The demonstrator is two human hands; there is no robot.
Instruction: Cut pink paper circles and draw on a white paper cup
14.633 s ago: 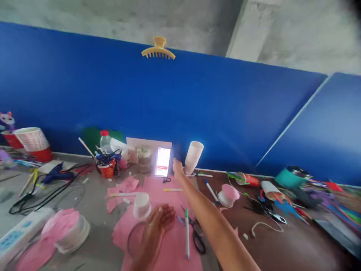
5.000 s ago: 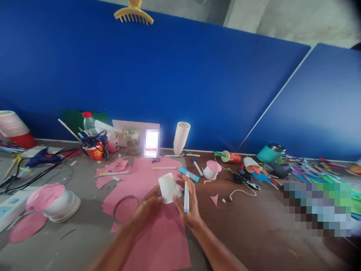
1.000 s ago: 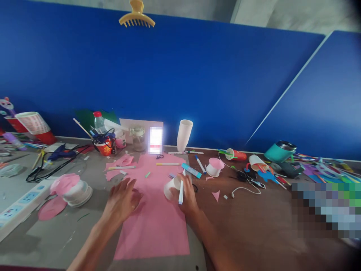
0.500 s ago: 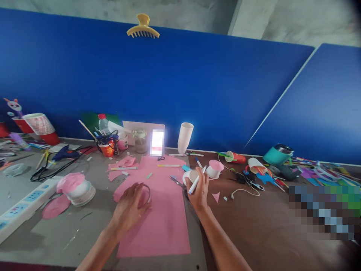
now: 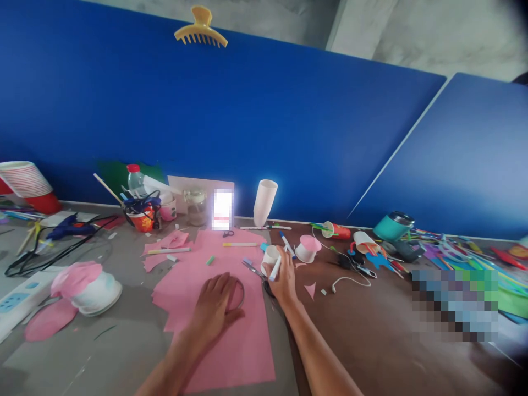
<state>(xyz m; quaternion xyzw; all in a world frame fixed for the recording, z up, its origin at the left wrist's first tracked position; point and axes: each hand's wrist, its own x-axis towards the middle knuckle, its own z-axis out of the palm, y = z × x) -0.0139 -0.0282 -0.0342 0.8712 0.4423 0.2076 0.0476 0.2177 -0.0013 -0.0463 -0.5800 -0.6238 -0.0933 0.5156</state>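
Observation:
My left hand (image 5: pixel 216 305) lies on the large pink paper sheet (image 5: pixel 243 346), its fingers and thumb around a thin grey round ring (image 5: pixel 240 297). The ring's left side is hidden under the hand. My right hand (image 5: pixel 284 280) grips a white marker (image 5: pixel 277 267), held slanted above the table. Right behind that hand is a small white paper cup (image 5: pixel 270 254); whether the fingers touch it, I cannot tell. Scissors (image 5: pixel 251 267) lie at the paper's right edge, their handles partly hidden by my right hand.
A pink-topped white cup (image 5: pixel 308 250) stands to the right. Pink scraps (image 5: pixel 173 242) and a yellow-ended marker (image 5: pixel 240 245) lie behind my hands. A covered cup (image 5: pixel 97 294) and power strip (image 5: pixel 20 302) are at left. A blue partition (image 5: pixel 247 121) rises behind.
My left hand has slid to the right over the pink paper, and the ring has moved with it. My right hand still holds the marker, now slightly lower. The view has shifted slightly.

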